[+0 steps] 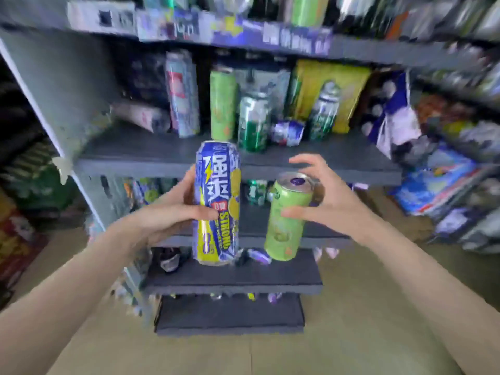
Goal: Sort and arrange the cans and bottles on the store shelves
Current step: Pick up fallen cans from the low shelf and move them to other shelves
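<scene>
My left hand (pixel 173 209) grips a tall blue and yellow can (pixel 217 204) upright in front of the grey shelf unit. My right hand (pixel 327 201) holds a light green can (pixel 288 220) with a purple tab, thumb on its side and fingers spread behind its top; the can tilts slightly. On the shelf (pixel 162 155) behind stand a pale blue can (pixel 182 93), a light green can (pixel 223 104), two dark green cans (pixel 253 121) (pixel 324 110), and a small crushed blue can (pixel 288 131) lying down.
A yellow pack (pixel 349 82) and a white and blue pack (pixel 395 115) stand at the back right of the shelf. Lower shelves (pixel 232 282) hold small cans at the back. Stacked packs (pixel 438 180) sit on the floor right, red and green boxes (pixel 24 212) left.
</scene>
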The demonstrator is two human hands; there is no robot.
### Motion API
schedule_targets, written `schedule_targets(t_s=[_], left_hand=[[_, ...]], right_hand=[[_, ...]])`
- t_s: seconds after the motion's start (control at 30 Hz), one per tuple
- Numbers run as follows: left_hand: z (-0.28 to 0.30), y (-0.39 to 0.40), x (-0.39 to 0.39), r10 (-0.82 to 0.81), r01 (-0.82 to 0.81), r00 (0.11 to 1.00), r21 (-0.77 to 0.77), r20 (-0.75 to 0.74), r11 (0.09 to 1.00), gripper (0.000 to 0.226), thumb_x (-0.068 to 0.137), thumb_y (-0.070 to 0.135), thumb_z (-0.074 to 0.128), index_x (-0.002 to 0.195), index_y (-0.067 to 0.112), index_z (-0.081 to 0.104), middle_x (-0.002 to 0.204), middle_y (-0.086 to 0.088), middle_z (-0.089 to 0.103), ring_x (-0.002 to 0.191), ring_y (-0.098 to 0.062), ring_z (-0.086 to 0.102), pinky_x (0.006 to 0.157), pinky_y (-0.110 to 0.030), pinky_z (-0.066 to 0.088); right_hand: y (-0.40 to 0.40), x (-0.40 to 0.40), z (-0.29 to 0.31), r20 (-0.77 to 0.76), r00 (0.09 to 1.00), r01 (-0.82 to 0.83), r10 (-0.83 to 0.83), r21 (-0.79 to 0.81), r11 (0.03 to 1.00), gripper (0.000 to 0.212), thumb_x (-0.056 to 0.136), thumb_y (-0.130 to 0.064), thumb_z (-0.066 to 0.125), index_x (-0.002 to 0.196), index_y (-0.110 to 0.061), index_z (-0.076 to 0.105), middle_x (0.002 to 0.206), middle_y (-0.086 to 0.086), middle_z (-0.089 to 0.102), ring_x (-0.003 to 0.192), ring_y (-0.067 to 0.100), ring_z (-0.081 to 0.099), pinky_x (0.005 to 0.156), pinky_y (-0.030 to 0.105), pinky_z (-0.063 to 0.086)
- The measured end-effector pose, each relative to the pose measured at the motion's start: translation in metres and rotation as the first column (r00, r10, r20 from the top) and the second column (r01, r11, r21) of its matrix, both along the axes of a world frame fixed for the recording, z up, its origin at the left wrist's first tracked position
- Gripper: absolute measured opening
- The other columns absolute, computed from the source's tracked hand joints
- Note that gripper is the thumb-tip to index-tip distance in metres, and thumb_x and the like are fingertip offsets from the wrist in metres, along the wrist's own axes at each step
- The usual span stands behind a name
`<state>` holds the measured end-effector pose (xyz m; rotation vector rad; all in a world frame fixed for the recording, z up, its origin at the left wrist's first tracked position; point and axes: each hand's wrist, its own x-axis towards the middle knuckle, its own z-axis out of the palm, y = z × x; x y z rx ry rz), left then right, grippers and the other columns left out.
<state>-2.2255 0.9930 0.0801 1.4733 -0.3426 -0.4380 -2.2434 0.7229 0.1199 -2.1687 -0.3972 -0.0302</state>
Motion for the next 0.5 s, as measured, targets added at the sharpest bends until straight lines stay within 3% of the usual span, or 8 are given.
schedule_targets(t_s=[0.07, 0.1, 0.2, 0.37, 0.5], left_hand=[[0.067, -0.016, 0.011, 0.011, -0.011, 0.987, -0.001, 0.161, 1.0, 0.094, 0.046, 0.009, 0.081, 0.127, 0.031, 0.038, 0.102, 0.008, 0.07, 0.09, -0.01, 0.067, 0.071, -0.025, 0.054], [0.097, -0.023, 0.016, 0.026, -0.026, 0.975, -0.003, 0.221, 1.0, 0.091, 0.049, 0.006, 0.078, 0.127, 0.028, 0.037, 0.101, 0.01, 0.071, 0.088, -0.008, 0.067, 0.071, -0.023, 0.053], [0.165, -0.036, 0.03, 0.077, -0.06, 0.934, -0.059, 0.35, 0.996, 0.098, 0.041, 0.012, 0.082, 0.126, 0.033, 0.038, 0.099, 0.011, 0.071, 0.086, -0.007, 0.068, 0.069, -0.022, 0.053], [0.233, -0.047, 0.057, 0.132, -0.103, 0.877, -0.087, 0.461, 0.991, 0.107, 0.044, 0.018, 0.074, 0.139, 0.034, 0.027, 0.094, 0.01, 0.071, 0.082, -0.012, 0.069, 0.064, -0.028, 0.056], [0.276, -0.069, 0.085, 0.185, -0.134, 0.832, -0.135, 0.523, 0.982, 0.091, 0.068, -0.004, 0.073, 0.137, 0.037, 0.03, 0.097, 0.007, 0.07, 0.085, -0.013, 0.068, 0.065, -0.031, 0.057]], right_hand=[[-0.012, 0.0, 0.063, 0.128, 0.988, 0.06, -0.085, 0.191, 0.98, 0.071, 0.054, -0.044, 0.087, 0.111, -0.052, 0.045, 0.115, -0.004, 0.057, 0.097, 0.009, 0.06, 0.082, 0.022, 0.048], [-0.014, 0.003, 0.089, 0.193, 0.971, 0.08, -0.142, 0.297, 0.952, 0.069, 0.053, -0.045, 0.087, 0.109, -0.051, 0.046, 0.113, 0.0, 0.06, 0.093, 0.011, 0.061, 0.08, 0.024, 0.05], [-0.017, 0.016, 0.148, 0.313, 0.908, 0.089, -0.28, 0.508, 0.857, 0.051, 0.072, -0.021, 0.077, 0.111, -0.035, 0.046, 0.102, 0.0, 0.062, 0.081, 0.007, 0.06, 0.076, 0.028, 0.051], [-0.02, 0.034, 0.201, 0.406, 0.834, 0.088, -0.375, 0.572, 0.816, 0.049, 0.08, -0.018, 0.072, 0.12, -0.026, 0.044, 0.108, -0.001, 0.06, 0.078, 0.0, 0.059, 0.072, 0.023, 0.05], [-0.028, 0.059, 0.231, 0.379, 0.799, 0.145, -0.466, 0.631, 0.762, 0.049, 0.081, -0.022, 0.071, 0.121, -0.027, 0.043, 0.115, -0.001, 0.057, 0.079, -0.002, 0.058, 0.065, 0.016, 0.048]])
